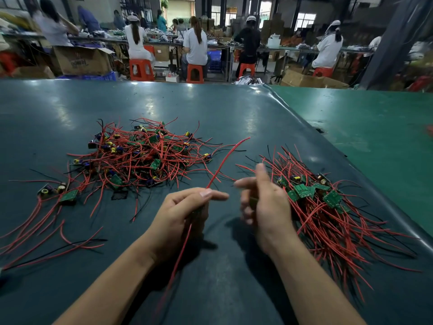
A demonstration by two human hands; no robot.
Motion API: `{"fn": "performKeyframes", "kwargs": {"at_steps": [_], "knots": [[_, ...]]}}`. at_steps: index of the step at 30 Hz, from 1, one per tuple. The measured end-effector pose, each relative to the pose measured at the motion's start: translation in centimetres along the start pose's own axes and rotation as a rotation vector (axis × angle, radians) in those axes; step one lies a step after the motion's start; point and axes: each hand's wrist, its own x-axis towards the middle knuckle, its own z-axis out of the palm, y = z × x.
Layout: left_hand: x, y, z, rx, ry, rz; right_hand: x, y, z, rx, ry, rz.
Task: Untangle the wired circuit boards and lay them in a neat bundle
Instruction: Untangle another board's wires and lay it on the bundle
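Note:
A tangled heap of green circuit boards with red and black wires (140, 153) lies on the dark mat, left of centre. An ordered bundle of wired boards (318, 200) lies at the right, boards together and wires fanned out. My left hand (185, 214) grips a wired board low in the middle; its red wire (227, 158) sticks up and away, and another wire hangs down toward me. My right hand (262, 200) hovers just right of it, beside the bundle, fingers loosely curled and blurred. Whether the right hand holds anything is unclear.
A few loose wired boards (58, 191) lie at the near left. The dark mat (210, 109) ends at a raised seam on the right, with a green table surface (375, 127) beyond. Seated people work at benches across the aisle behind the table.

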Motion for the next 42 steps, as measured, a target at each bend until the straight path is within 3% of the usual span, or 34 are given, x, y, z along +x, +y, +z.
{"fn": "performKeyframes", "kwargs": {"at_steps": [2, 4, 10, 13, 16, 21, 24, 26, 31, 34, 38, 42], "knots": [[0.1, -0.1, 0.3, -0.034, 0.017, -0.026, -1.0, 0.5, 0.9, -0.145, -0.295, 0.093], [0.0, -0.1, 0.4, 0.021, 0.013, -0.017, -1.4, 0.6, 1.1, -0.175, -0.452, 0.128], [-0.4, -0.6, 0.0, 0.231, -0.014, -0.019, -1.4, 0.2, 0.3, -0.234, -0.566, 0.181], [-0.3, -1.2, -0.1, 0.359, -0.01, 0.068, -1.7, -0.3, 0.2, -0.224, -0.642, 0.159], [0.0, -1.3, -0.4, 0.427, 0.144, 0.186, -1.7, -0.7, 0.2, -0.2, -0.529, 0.107], [0.6, -0.2, -2.1, 0.55, 0.661, 0.489, -0.5, -1.6, 0.1, 0.138, 0.021, -0.081], [0.2, 0.1, -2.5, 0.62, 0.779, 0.588, 0.0, -2.0, -0.5, 0.28, 0.312, -0.248], [0.3, -0.1, -2.4, 0.747, 0.811, 0.528, 0.0, -2.1, -0.6, 0.403, 0.439, -0.315], [0.6, -1.0, -2.3, 1.241, 0.746, 0.319, -0.4, -1.3, -0.5, 0.572, 0.467, -0.069], [0.8, -1.2, -3.1, 1.357, 0.758, 0.204, -0.3, -1.1, -0.4, 0.536, 0.437, -0.002], [1.1, -1.3, -4.5, 1.488, 0.618, -0.092, -0.2, -1.4, -0.6, 0.495, 0.412, 0.006], [1.3, -1.2, -4.6, 1.576, 0.633, -0.071, -0.2, -1.0, -0.2, 0.44, 0.365, 0.007]]}}
